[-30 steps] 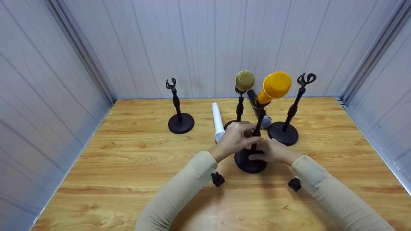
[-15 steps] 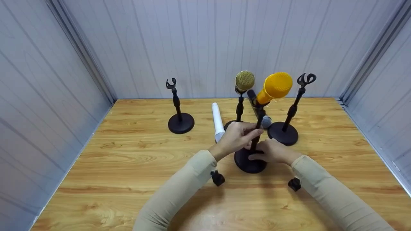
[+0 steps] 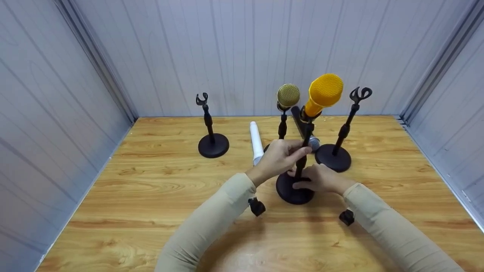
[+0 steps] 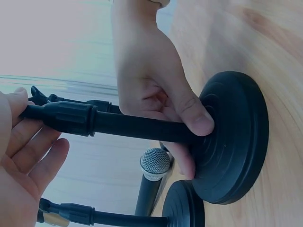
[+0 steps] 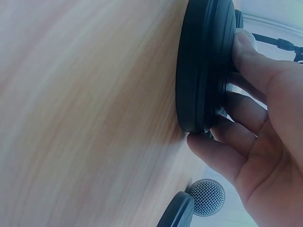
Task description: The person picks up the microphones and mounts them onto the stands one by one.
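A black microphone stand (image 3: pixel 295 195) stands upright on its round base, with a yellow microphone (image 3: pixel 326 91) slanting up from its clip. My left hand (image 3: pixel 280 156) pinches the upper pole between thumb and fingers, just above the ribbed collar (image 4: pixel 71 118) in the left wrist view. Low down, my right hand (image 3: pixel 321 177) holds the stand where pole meets base, its thumb (image 4: pixel 199 120) on the base top. In the right wrist view, the fingers (image 5: pixel 222 153) of that hand reach around the base's edge.
Behind, a gold-headed microphone (image 3: pixel 288 95) sits on another stand. A white microphone (image 3: pixel 256 139) and a black microphone (image 3: pixel 297 116) lie on the wooden table (image 3: pixel 151 204). Stands with bare clips are at left (image 3: pixel 213 146) and right (image 3: pixel 333 158). Panel walls (image 3: pixel 234 56) enclose the table.
My left hand has risen slightly along with the upper pole, and the yellow microphone now sits higher and steeper. The right hand and the base have stayed in place.
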Tool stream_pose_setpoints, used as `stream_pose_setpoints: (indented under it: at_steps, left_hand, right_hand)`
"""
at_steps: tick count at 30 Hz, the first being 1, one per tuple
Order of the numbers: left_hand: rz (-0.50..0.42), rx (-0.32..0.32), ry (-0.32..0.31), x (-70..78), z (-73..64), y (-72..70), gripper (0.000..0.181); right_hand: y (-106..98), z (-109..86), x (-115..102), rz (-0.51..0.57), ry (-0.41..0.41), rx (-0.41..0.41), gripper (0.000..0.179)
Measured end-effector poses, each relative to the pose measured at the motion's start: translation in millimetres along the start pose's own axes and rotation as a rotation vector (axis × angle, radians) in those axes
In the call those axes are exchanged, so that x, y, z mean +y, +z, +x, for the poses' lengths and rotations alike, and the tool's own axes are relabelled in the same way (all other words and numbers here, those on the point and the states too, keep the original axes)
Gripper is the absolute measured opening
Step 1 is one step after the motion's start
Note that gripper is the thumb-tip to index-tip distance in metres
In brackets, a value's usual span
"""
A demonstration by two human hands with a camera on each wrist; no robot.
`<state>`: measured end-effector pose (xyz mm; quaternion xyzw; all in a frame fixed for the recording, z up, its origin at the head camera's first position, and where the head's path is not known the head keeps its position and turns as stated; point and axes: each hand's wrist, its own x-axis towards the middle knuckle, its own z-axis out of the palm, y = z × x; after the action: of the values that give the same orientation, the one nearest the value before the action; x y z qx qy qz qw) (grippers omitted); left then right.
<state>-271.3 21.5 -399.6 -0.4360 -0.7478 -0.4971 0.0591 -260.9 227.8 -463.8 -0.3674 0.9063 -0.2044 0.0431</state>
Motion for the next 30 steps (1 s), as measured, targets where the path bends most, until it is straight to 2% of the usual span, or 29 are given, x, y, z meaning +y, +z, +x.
stream_pose_setpoints:
  at_steps: [7,17,21,27,30]
  left_hand:
    - [-0.019,0.001,-0.007,4.6,2.9,-3.8,0.023]
    - [-0.053,-0.008,-0.015,8.1,2.9,-6.7,0.027]
    - [-0.043,-0.015,-0.006,8.5,4.1,-7.6,0.026]
    - [-0.105,-0.054,-0.002,6.8,4.9,-5.8,0.018]
    - [-0.065,-0.075,-0.012,5.4,2.9,-6.1,0.023]
  right_hand:
    - [0.0,1.3,0.9,-0.003,0.036,-0.026,0.032]
    - [0.5,0.4,0.0,0.004,0.035,0.004,0.034]
    - [0.8,0.7,1.7,0.010,0.011,0.017,0.027]
    - [1.7,2.1,3.0,0.024,0.014,-0.017,0.028]
    - [2.5,3.1,3.3,0.024,-0.011,-0.023,0.030]
